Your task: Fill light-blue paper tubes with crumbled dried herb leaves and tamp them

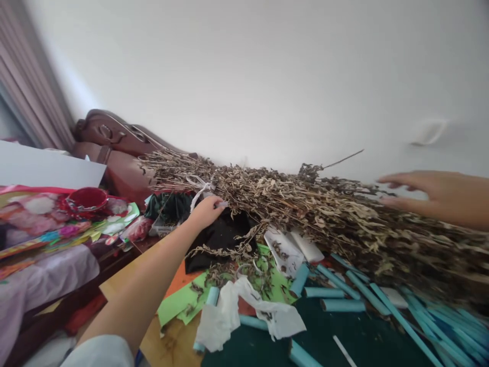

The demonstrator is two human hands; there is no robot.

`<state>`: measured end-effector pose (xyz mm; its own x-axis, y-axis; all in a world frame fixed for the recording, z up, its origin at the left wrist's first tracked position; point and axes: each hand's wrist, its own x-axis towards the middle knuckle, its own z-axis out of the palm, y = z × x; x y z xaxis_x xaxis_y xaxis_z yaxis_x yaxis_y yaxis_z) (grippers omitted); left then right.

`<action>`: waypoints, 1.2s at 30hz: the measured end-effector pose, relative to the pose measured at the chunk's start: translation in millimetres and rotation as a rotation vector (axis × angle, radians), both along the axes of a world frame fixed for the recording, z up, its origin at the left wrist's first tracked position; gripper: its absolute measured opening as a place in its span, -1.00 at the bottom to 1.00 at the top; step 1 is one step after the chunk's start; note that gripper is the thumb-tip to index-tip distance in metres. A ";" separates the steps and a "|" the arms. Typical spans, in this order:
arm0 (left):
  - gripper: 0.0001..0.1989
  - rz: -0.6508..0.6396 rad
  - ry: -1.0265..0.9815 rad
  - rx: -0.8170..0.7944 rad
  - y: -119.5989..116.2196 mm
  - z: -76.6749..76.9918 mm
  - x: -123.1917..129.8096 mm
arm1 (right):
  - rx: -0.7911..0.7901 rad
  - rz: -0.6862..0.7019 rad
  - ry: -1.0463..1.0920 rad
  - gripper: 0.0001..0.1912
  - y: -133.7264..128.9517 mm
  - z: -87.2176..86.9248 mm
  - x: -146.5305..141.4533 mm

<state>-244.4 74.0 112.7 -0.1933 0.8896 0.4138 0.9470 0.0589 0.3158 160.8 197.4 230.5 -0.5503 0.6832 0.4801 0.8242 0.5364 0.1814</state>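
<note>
A long bundle of dried plants (275,191), brown and brittle with many curled leaves, lies across the table from the middle to the right edge. A white cloth strip (201,186) is tied around its stems on the left. My left hand (206,211) is closed at the bundle's near side, just below the tie; a small pale bit shows at its fingertips, too small to name. Above the bundle's right part, my right hand (424,193) reaches in with fingers stretched out and apart, holding nothing visible.
Light-blue paper tubes (344,305), crumpled white tissue (221,316) and green paper (179,300) litter the table, with a black sheet (217,237) under the bundle. Colourful craft items and a red basket (86,201) sit left. A brown carved sofa (122,135) stands behind, against the wall.
</note>
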 end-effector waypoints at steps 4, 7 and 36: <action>-0.67 0.005 0.091 0.018 21.4 8.8 -13.3 | -0.052 0.093 -0.303 -0.59 -15.0 2.3 -118.2; -0.66 -0.014 0.166 0.037 37.5 14.3 -10.6 | -0.036 0.137 -0.426 -0.74 -11.9 -11.5 -168.4; -0.61 -0.133 0.408 0.185 96.5 43.4 71.3 | 0.101 0.092 -0.434 -0.87 -25.3 -53.9 -96.9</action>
<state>-173.1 170.5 156.2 0.1287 0.7995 0.5867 0.9915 -0.0937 -0.0899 63.9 172.1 176.6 -0.7717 0.5832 0.2536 0.6100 0.5661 0.5545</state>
